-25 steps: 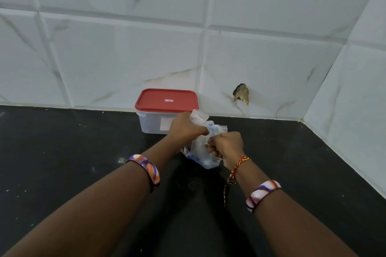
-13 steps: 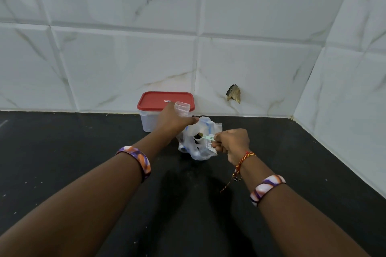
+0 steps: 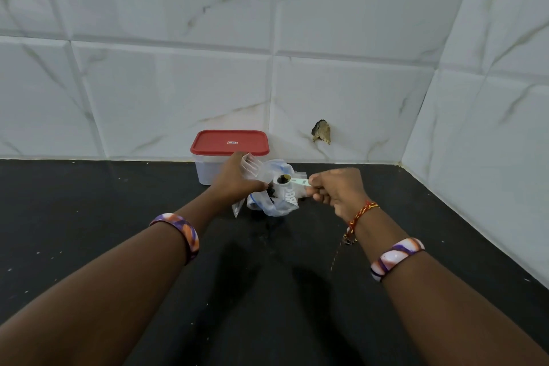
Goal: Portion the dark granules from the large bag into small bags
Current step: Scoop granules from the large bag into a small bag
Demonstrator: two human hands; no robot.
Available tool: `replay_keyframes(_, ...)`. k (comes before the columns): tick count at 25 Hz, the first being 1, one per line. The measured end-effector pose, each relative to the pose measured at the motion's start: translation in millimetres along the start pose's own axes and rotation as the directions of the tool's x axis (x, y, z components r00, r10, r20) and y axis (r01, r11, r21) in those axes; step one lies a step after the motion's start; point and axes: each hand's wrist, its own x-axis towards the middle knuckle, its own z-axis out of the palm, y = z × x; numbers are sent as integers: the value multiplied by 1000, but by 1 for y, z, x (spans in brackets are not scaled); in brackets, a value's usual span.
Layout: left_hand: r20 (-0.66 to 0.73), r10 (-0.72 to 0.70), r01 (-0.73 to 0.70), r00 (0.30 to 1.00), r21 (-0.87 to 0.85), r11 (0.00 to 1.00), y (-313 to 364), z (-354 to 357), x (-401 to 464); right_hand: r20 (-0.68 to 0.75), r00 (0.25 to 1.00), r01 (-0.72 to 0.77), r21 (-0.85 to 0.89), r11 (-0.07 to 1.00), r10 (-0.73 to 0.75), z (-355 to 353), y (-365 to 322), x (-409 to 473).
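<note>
The right hand (image 3: 337, 190) pinches the pale handle of a small measuring spoon (image 3: 289, 181), whose bowl points toward nine o'clock and carries a heap of dark granules (image 3: 283, 178). Half a second ago the bowl sat low at the mouth of the large bag; now it is lifted clear above it, and the right hand has drawn slightly toward three o'clock. The left hand (image 3: 237, 180) grips a small clear bag (image 3: 251, 165), fingers curled round it, just at nine o'clock of the spoon's bowl. The large bag (image 3: 276, 199), crumpled clear plastic with blue markings, rests on the black counter (image 3: 118, 202) directly beneath the spoon, between the two hands. At eleven o'clock of the bag stands a tub with a red lid (image 3: 230, 142) against the tiled wall (image 3: 178, 83), unmoved. Both forearms wear patterned bangles.
</note>
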Motion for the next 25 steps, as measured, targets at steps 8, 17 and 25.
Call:
replay_keyframes(8,-55,43,-38,998,92,995,11,-1,4,72,779,616,-276,738,-623,19,-42,-42)
replay_keyframes(17,-141,-98,100,985,8,995,8,-3,20,17,623,731,-369,574,-782,28,-33,-33)
replay_keyframes(25,-99,-260,255,961,-53,965,-24,34,22,-10,979,203,29,979,-203,-2,-2,0)
